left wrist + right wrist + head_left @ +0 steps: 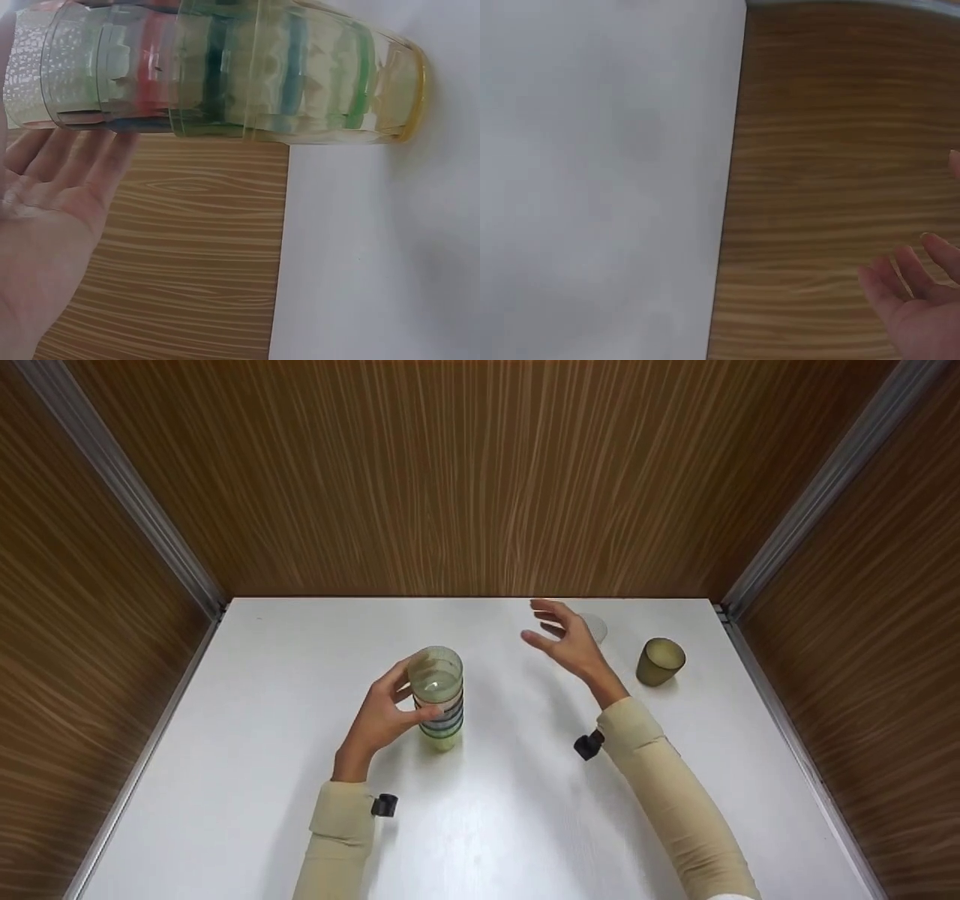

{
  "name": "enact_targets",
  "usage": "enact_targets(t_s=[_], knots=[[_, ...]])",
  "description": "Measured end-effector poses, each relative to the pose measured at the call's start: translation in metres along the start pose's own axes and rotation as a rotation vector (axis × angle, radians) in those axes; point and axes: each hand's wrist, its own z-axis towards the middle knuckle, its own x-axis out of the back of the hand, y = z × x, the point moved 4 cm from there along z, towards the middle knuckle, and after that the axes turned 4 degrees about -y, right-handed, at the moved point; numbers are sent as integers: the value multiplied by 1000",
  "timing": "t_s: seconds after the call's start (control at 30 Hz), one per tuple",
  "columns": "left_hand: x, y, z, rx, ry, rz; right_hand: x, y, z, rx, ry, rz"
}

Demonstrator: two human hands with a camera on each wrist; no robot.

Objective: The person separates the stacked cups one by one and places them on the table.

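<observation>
While the left hand (379,716) grips the stack of cups (448,690), the right hand (574,645) hovers unladen

As the eye travels out from the lower edge, up come the left sleeve (341,840) and the right sleeve (667,787), a small black camera (385,805) at each cuff; just past them stands the stack, slightly left of centre over the white table (487,832); its long axis runs upright, mouth to the top, with red, blue and green bands showing through in the left wrist view; whether its base touches the table, I cannot tell; the left thumb lies across the near face, the fingers curl round the left and far side!

Over to the right, and here is the relation that counts: the stack lies left of the right fingertips and nearer the person, well apart, with that hand's gap turned towards it; thumb and fingers stand wide, loosely bent, nothing between them; an olive cup (660,664) stands upright to the right of the right wrist; farther off, what looks like a clear cup (595,628) peeps from behind the right hand, partly hidden; the right hand is nearer to both loose cups, the left to the stack; behind everything rises the brown wood-grain panel (480,487).
</observation>
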Motion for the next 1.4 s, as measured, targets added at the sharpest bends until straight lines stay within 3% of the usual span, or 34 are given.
enact_targets(t_s=[0.57,0.83,1.03,1.4], knots=[[-4,-13,2,83,-16,-22,-64,-59,-18,143,-242,53],[-5,-13,1,103,-17,-9,-87,-67,-21,180,-308,69],[-7,-15,0,97,-17,-6,-101,-69,-23,160,-367,45],[-6,-14,2,70,-21,-12,-110,-69,-19,148,-346,29]])
